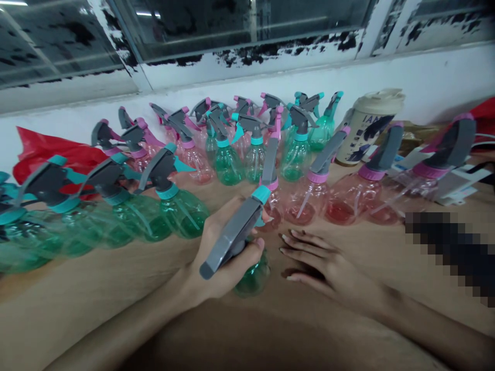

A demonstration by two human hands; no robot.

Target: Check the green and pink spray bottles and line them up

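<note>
My left hand [228,257] is wrapped round the neck of a green spray bottle [253,278] with a grey and teal trigger head. Its nozzle points away from me, and the hand hides much of the bottle. Flat on the table, fingers stretched out, my right hand [320,263] lies to the right of that bottle and holds nothing. Just beyond it stands a row of pink spray bottles [305,203] with grey and pink heads. Green spray bottles [185,214] with teal collars form a row on the left.
More pink and green spray bottles [228,165] crowd the back of the table [127,288]. A printed cream tumbler [363,129] leans at the back right. Red plastic [54,154] lies behind the left row. White boxes [460,183] stand at the right, below the window wall.
</note>
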